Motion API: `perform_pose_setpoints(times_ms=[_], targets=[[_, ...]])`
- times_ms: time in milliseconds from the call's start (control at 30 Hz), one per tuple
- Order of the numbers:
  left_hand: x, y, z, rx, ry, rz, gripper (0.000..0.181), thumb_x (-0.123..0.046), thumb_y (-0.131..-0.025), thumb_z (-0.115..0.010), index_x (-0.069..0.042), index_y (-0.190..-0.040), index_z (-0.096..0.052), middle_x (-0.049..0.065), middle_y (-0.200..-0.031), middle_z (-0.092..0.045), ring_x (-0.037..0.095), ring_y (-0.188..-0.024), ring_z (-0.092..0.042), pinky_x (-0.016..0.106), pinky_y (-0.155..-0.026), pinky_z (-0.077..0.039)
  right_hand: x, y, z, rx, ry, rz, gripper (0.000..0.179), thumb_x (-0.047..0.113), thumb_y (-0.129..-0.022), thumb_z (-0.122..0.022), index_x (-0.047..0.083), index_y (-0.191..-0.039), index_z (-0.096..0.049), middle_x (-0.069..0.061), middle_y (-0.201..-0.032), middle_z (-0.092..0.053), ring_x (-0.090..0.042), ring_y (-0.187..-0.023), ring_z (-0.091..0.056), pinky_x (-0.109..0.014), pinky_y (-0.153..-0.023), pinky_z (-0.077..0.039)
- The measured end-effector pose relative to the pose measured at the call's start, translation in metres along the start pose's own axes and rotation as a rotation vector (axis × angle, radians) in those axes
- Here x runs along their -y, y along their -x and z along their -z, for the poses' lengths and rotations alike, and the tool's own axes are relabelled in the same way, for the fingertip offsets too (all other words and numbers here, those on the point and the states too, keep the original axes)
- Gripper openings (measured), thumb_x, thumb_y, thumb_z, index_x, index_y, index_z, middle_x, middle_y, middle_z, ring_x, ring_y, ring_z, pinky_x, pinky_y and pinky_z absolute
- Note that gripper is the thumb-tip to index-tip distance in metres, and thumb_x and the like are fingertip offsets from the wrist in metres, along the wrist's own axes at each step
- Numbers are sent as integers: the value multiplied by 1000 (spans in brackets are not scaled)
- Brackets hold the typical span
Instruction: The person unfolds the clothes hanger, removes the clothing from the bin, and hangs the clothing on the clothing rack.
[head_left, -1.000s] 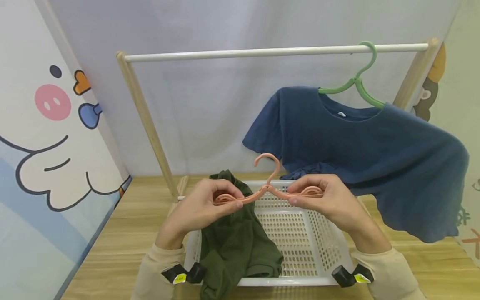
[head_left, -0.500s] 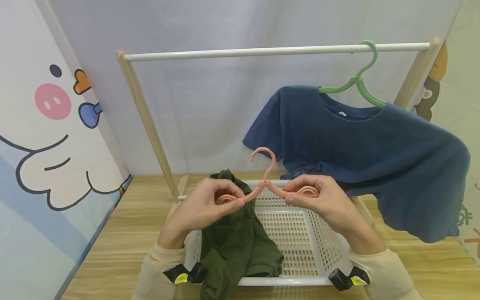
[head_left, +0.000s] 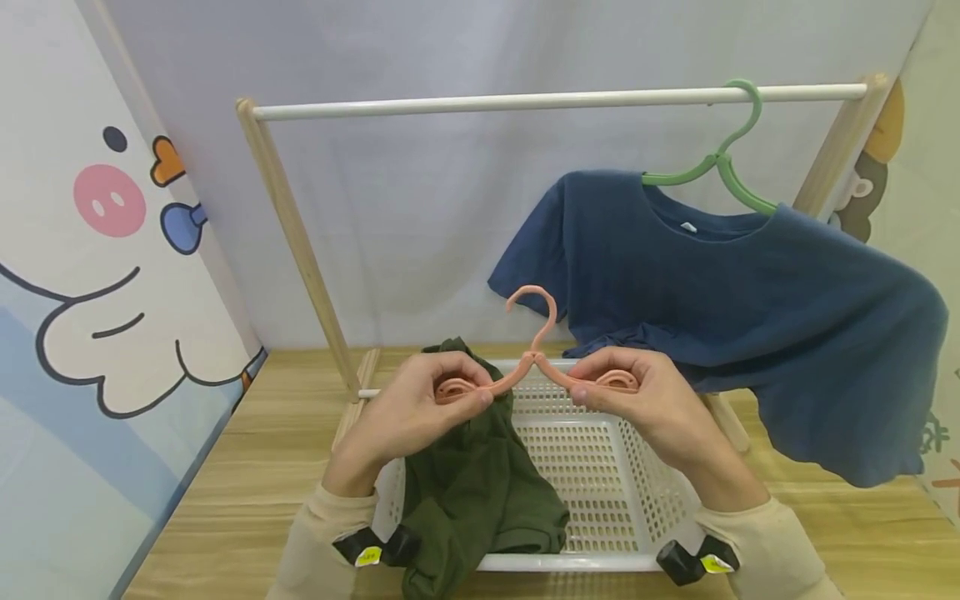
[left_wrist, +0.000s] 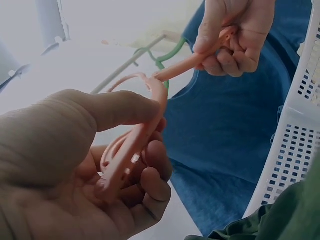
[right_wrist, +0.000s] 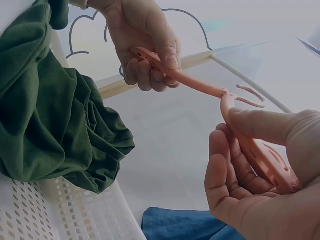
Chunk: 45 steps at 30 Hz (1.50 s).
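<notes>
A salmon-pink plastic clothes hanger (head_left: 533,358) is held up above the basket, its hook upward and its two arms angled down. The left hand (head_left: 420,408) pinches one arm between thumb and curled fingers, as the left wrist view shows on the hanger's arm (left_wrist: 131,150). The other arm is gripped likewise by the right hand (head_left: 652,400). Below and partly behind the left hand, a dark green garment (head_left: 480,492) lies crumpled over the white perforated basket (head_left: 592,562). Part of each hanger arm is hidden by the fingers.
Behind the basket stands a clothes rack with wooden posts and a white rail (head_left: 465,104). A blue T-shirt (head_left: 720,292) hangs at its right on a green hanger (head_left: 738,137). Everything stands on a wood-grain table (head_left: 232,483). A cartoon-printed panel (head_left: 45,333) stands at left.
The pink hanger has risen slightly, hook moving up in the head view. Both hands keep their hold on its arms, now a little closer together. The green garment and blue T-shirt stay put.
</notes>
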<state>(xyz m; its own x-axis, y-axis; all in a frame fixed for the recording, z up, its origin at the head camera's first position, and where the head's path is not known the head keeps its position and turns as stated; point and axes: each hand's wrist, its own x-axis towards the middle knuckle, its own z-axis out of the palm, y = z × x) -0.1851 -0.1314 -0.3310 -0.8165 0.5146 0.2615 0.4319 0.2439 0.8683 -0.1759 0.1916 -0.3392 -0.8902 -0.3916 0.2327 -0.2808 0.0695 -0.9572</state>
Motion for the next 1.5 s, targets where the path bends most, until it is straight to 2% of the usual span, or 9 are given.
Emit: perform_pose_setpoints(times_ms=[167, 300, 433, 600, 900, 1000, 1200, 1367, 1500], targets=[[-3, -1, -3, -24, 49, 19, 11, -12, -107, -77, -5, -116, -79, 8, -102, -79, 19, -88, -72, 30, -77, -58, 1, 0, -1, -9, -6, 6, 22, 3, -104, -78, -4, -124, -76, -10, -108, -81, -16, -95, -76, -33, -87, -64], [-2, -2, -5, -49, 70, 10, 15, -13, -106, -79, -5, -118, -82, 8, -106, -81, 28, -95, -77, 31, -80, -61, 1, 0, -2, -11, -7, 10, 21, 3, -104, -79, -3, -124, -76, -15, -109, -80, -18, -95, -76, -33, -88, -64], [-1, -2, -5, -72, 93, -7, 15, -11, -104, -81, -6, -118, -85, 9, -108, -83, 32, -98, -80, 31, -80, -64, 1, 0, -3, -11, 2, 16, 20, 3, -103, -79, -2, -123, -77, -12, -110, -80, -20, -99, -76, -33, -90, -64], [0, -1, -3, -83, 113, -32, 14, -9, -103, -82, -5, -116, -85, 16, -111, -82, 28, -99, -81, 34, -83, -66, 3, 1, 0, -26, 69, 17, 23, 5, -103, -81, -3, -125, -77, -9, -114, -82, -24, -106, -77, -34, -94, -63], [-1, 3, 4, -104, 132, -26, 13, -8, -104, -81, -6, -116, -85, 10, -109, -82, 35, -96, -79, 30, -76, -60, 6, 3, 13, -107, 147, 30, 15, 9, -106, -78, 0, -118, -79, -7, -105, -79, -18, -89, -74, -28, -82, -62], [-1, 3, 5, -110, 118, -12, 13, -8, -104, -80, -6, -116, -85, 10, -109, -82, 35, -93, -77, 28, -73, -58, 5, 2, 15, -111, 138, 50, 12, 8, -106, -78, -1, -114, -79, -7, -103, -78, -18, -87, -73, -28, -81, -62], [-1, 2, 5, -120, 98, 13, 13, -8, -105, -80, -5, -116, -84, 13, -109, -82, 23, -89, -75, 27, -73, -56, 6, 2, 15, -128, 115, 77, 12, 5, -106, -77, -4, -113, -78, -7, -105, -78, -17, -89, -73, -26, -84, -61], [0, 4, 9, -134, 99, 11, 13, -9, -105, -80, -4, -116, -84, 14, -111, -82, 33, -99, -79, 29, -82, -61, 9, 4, 21, -168, 32, 97, 11, 1, -106, -74, -7, -113, -78, -6, -104, -80, -19, -99, -76, -27, -92, -62], [0, 7, 16, -171, 107, 0, 12, -7, -105, -79, -3, -116, -84, 18, -112, -82, 29, -101, -80, 30, -86, -63, 14, 7, 32, -193, -40, 126, 10, -4, -107, -70, -8, -114, -77, -4, -104, -82, -20, -106, -76, -27, -98, -60]])
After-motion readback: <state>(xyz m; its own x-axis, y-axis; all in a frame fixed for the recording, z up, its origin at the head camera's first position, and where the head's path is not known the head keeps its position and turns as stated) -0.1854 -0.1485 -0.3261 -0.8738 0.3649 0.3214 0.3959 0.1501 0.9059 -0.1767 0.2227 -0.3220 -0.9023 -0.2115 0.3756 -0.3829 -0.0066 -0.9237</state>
